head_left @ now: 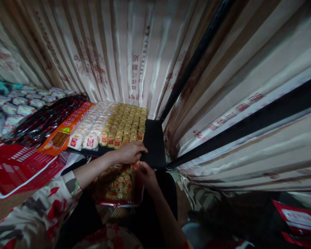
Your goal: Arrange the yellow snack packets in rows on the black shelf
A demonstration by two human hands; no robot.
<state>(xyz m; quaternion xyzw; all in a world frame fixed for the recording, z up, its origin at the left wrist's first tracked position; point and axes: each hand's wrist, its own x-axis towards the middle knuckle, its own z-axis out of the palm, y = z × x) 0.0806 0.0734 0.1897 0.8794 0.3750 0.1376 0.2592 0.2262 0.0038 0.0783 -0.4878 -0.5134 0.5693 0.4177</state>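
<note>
Rows of small yellow wrapped snack packets (125,119) with red and orange labels stand side by side on a black tabletop (155,148). My left hand (131,152) reaches across in front of these rows, fingers bent together at their near right end; whatever is in them is hidden. Just below it, my right hand (147,175) pinches a small yellow snack packet (135,165) with an orange label. Under both hands, a red basket (119,203) on my lap holds many loose yellow packets (119,185).
Left of the rows lie white wrapped packets (84,129), an orange snack bag (59,136), dark glossy packs (50,116) and more white packs (26,103). A red shopping basket (23,166) stands at the left. Pleated curtains (114,52) hang behind, with dark poles (194,69).
</note>
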